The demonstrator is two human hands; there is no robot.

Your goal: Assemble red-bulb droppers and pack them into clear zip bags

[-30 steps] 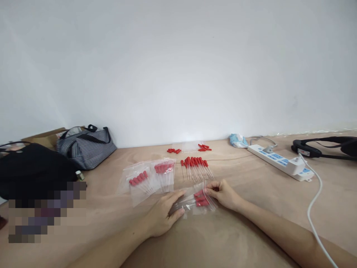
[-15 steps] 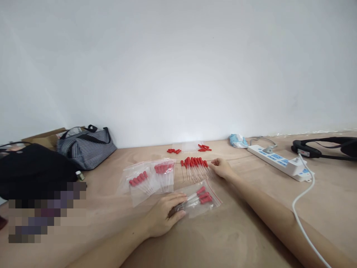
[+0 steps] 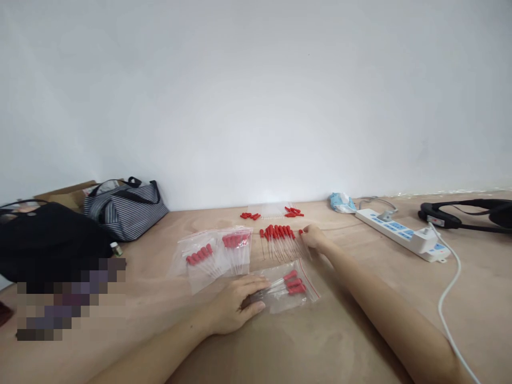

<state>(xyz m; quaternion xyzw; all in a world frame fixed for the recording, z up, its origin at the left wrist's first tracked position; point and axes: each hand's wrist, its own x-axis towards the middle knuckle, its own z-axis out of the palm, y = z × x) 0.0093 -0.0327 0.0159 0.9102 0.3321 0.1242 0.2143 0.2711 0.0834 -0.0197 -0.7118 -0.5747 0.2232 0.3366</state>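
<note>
My left hand (image 3: 240,304) grips the near-left end of a clear zip bag (image 3: 276,306) between thumb and fingers. Inside that bag lie a few glass droppers (image 3: 294,282) with red rubber bulbs. My right hand (image 3: 314,238) pinches a single dropper (image 3: 302,233) by its red bulb, a little apart from the right end of a row of loose droppers (image 3: 278,233). Two more zip bags holding droppers lie to the left, one with droppers (image 3: 200,255) fanned out and another with its droppers (image 3: 236,241) side by side.
Loose red bulbs (image 3: 250,216) and thin glass tubes (image 3: 272,210) lie near the wall, with more bulbs (image 3: 294,212) beside them. To the right are a white power strip (image 3: 400,233), its cable, a blue-white packet (image 3: 342,202) and a black headset (image 3: 440,216). A striped bag (image 3: 128,210) stands left.
My right hand has taken hold of the row's end dropper and drawn it slightly right, away from the others. My left hand stays on the zip bag.
</note>
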